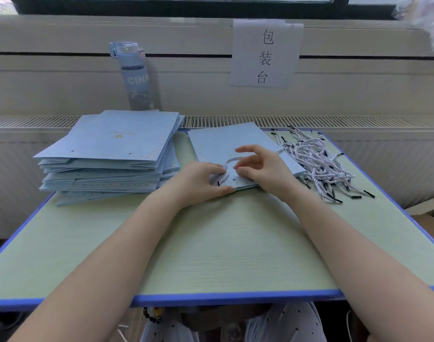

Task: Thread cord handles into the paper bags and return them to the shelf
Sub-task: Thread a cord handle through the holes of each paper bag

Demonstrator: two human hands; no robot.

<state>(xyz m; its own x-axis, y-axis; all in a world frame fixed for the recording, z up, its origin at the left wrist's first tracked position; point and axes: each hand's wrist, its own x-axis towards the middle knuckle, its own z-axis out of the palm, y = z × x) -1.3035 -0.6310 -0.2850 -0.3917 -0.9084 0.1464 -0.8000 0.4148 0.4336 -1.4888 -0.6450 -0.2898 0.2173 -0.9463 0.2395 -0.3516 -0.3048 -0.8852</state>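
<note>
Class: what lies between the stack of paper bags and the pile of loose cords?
Head view: one flat bag, with the left hand and right hand on it.

A flat blue bag [226, 144] lies centred, a white twisted cord [229, 161] looped on it — bag stack [112, 154] left, loose cords [314, 164] right.

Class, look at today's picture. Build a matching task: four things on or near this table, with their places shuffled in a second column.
1. stack of paper bags
2. loose cords
3. water bottle
4. paper sign

a. hanging on the wall
b. right side of the table
c. standing behind the bags
d. left side of the table

Pairs: 1-d, 2-b, 3-c, 4-a
</note>
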